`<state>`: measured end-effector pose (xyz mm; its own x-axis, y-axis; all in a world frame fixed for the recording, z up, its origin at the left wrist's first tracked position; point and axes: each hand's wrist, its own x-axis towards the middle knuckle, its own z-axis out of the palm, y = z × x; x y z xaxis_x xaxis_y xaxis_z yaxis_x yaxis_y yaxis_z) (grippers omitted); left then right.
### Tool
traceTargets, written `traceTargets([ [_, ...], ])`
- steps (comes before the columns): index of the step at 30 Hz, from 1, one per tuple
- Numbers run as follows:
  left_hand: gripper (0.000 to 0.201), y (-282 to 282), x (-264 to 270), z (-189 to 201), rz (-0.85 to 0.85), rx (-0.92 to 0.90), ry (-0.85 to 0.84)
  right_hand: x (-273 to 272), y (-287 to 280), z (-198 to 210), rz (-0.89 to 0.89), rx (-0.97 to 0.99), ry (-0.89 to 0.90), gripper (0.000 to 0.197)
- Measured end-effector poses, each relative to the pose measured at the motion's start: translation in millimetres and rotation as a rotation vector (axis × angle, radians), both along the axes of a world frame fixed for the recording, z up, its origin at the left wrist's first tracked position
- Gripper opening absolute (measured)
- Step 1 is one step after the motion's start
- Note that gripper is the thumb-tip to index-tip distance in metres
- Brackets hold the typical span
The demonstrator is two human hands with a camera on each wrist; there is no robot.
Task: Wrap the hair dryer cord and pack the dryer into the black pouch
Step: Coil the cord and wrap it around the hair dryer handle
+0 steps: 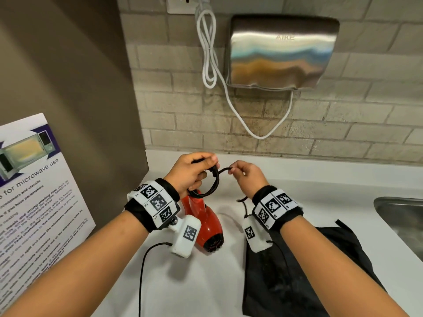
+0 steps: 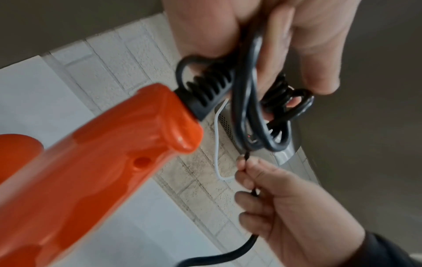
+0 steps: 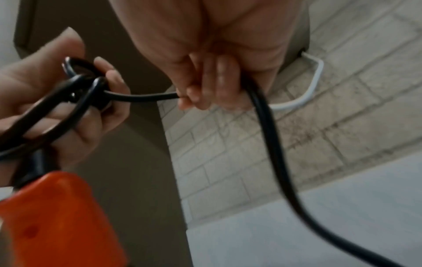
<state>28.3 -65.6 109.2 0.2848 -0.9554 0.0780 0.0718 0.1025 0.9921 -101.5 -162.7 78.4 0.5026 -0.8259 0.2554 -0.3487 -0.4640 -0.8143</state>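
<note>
The red hair dryer (image 1: 206, 223) sits handle-up just below my left hand (image 1: 211, 164), over the white counter (image 1: 183, 282). That hand grips a bundle of black cord loops (image 1: 211, 184) near the dryer's ribbed cord collar (image 2: 210, 84). My right hand (image 1: 231, 170) pinches the same cord (image 3: 141, 97) a short way to the right, and the strand runs taut between the hands. The rest of the cord (image 3: 269, 144) trails down from my right fist. Under my right forearm, the black pouch (image 1: 309, 271) lies flat on the counter.
A steel hand dryer (image 1: 281, 51) hangs on the brick wall with a white cable (image 1: 210, 53) looped beside it. A sink (image 1: 400, 216) is at the right edge. A microwave notice (image 1: 34, 191) leans at the left.
</note>
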Motion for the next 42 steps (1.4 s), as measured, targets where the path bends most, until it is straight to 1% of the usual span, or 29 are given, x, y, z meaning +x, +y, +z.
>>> traceTargets([
  [2, 0.007, -2, 0, 1, 0.031, 0.014, -0.017, -2, -5, 13, -0.074, -0.063, -0.069, 0.019],
  [6, 0.014, -3, 0, 0, 0.036, 0.035, -0.062, -6, -7, 38, -0.122, -0.153, -0.165, 0.017],
  [10, 0.012, 0, -1, 2, -0.028, 0.003, -0.029, -11, -2, 60, -0.142, -0.324, -0.146, 0.017],
  [12, 0.01, 1, -2, 2, -0.044, -0.011, -0.031, -13, 1, 66, -0.146, -0.376, -0.123, 0.017],
  [14, 0.011, 1, -2, 2, -0.039, -0.013, -0.066, -16, 3, 69, -0.148, -0.385, -0.104, 0.017],
  [18, 0.02, 0, -3, 4, -0.041, -0.006, -0.202, -19, 13, 74, -0.146, -0.414, -0.089, 0.017],
  [21, 0.029, 1, -3, 5, -0.085, 0.01, -0.218, -21, 21, 80, -0.138, -0.448, -0.095, 0.018],
  [31, 0.016, 2, -1, 7, -0.103, 0.024, -0.285, -18, 32, 86, -0.108, -0.507, -0.116, 0.017],
  [34, 0.019, 3, 1, 7, -0.122, 0.027, -0.318, -14, 34, 86, -0.087, -0.535, -0.109, 0.017],
  [37, 0.036, 4, 4, 8, -0.128, 0.051, -0.367, -12, 34, 88, -0.079, -0.562, -0.085, 0.018],
  [38, 0.039, 5, 5, 8, -0.129, 0.053, -0.382, -11, 35, 89, -0.074, -0.57, -0.086, 0.018],
  [40, 0.036, 7, 4, 9, -0.142, 0.04, -0.412, -9, 36, 90, -0.057, -0.584, -0.088, 0.018],
  [42, 0.029, 8, 2, 8, -0.146, 0.032, -0.413, -6, 37, 91, -0.035, -0.587, -0.077, 0.019],
])
